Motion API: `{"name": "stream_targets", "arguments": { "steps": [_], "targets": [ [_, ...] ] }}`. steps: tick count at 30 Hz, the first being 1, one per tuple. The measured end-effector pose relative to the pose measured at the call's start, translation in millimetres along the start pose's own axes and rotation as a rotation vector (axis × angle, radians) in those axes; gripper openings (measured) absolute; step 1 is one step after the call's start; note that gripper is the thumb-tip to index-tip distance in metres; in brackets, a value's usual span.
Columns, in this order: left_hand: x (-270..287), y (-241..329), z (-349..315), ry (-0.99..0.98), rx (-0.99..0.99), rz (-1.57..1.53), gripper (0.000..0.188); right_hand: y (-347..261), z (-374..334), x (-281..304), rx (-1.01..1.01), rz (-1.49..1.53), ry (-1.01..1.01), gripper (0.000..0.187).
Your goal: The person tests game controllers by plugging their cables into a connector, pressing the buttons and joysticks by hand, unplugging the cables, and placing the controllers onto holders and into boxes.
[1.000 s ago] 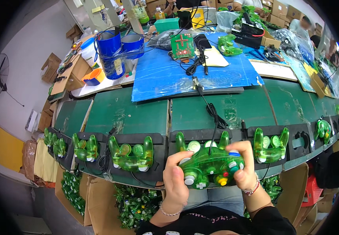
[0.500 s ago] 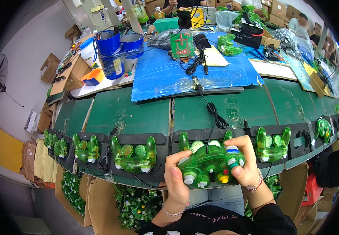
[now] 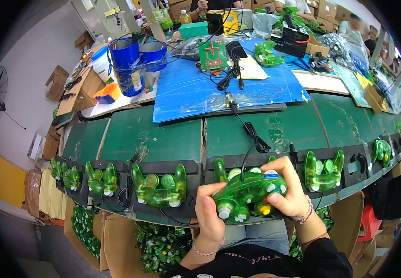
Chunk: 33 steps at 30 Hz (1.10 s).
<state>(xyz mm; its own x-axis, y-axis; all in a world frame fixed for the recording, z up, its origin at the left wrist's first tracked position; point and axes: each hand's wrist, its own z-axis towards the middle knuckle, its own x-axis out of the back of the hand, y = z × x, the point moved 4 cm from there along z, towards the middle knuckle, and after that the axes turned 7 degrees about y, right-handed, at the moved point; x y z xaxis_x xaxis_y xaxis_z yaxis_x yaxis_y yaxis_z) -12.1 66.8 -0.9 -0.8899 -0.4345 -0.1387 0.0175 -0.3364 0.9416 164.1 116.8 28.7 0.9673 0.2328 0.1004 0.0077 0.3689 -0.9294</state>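
Observation:
A translucent green game controller (image 3: pixel 247 191) is held up between my two hands, its face with white, grey and yellow buttons towards me. My left hand (image 3: pixel 211 214) closes round its left grip, fingers behind the top edge. On the other side my right hand (image 3: pixel 291 197) wraps the right grip, its thumb pressed on the face among the buttons and hiding part of them. From the controller's top a black cable (image 3: pixel 252 131) runs to a plug connector (image 3: pixel 230 101) on a blue sheet. Beyond stands a green circuit board (image 3: pixel 213 55) with red lights in a cross pattern.
Several green controller shells (image 3: pixel 159 190) lie in black trays along the green bench (image 3: pixel 163 129). Blue cups (image 3: pixel 127 60) and the blue sheet (image 3: pixel 182 99) are behind. Cardboard boxes (image 3: pixel 121 241) of controllers stand below. A co-worker's hand (image 3: pixel 202 5) shows at the far side.
My right thumb has shifted over the face and now covers a teal button that was visible beside it. The controller has turned slightly, still in both hands.

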Motion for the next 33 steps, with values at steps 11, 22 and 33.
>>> {"name": "stream_targets", "arguments": {
  "steps": [11, 22, 33],
  "targets": [
    [-0.2, -8.0, 5.5, -0.08, 0.134, -0.119, 0.044, -6.7, -2.4, -5.1, 0.063, -0.163, -0.007, 0.047],
    [4.6, -31.9, 3.8, 0.071, 0.279, -0.306, 0.041, -24.0, 18.2, -15.2, -0.076, -0.216, -0.263, 0.044],
    [-3.0, -36.3, 6.5, -0.01, 0.345, -0.385, 0.045, 85.2, 159.7, -16.3, -0.01, -1.355, -0.086, 0.043]
  ]
}}
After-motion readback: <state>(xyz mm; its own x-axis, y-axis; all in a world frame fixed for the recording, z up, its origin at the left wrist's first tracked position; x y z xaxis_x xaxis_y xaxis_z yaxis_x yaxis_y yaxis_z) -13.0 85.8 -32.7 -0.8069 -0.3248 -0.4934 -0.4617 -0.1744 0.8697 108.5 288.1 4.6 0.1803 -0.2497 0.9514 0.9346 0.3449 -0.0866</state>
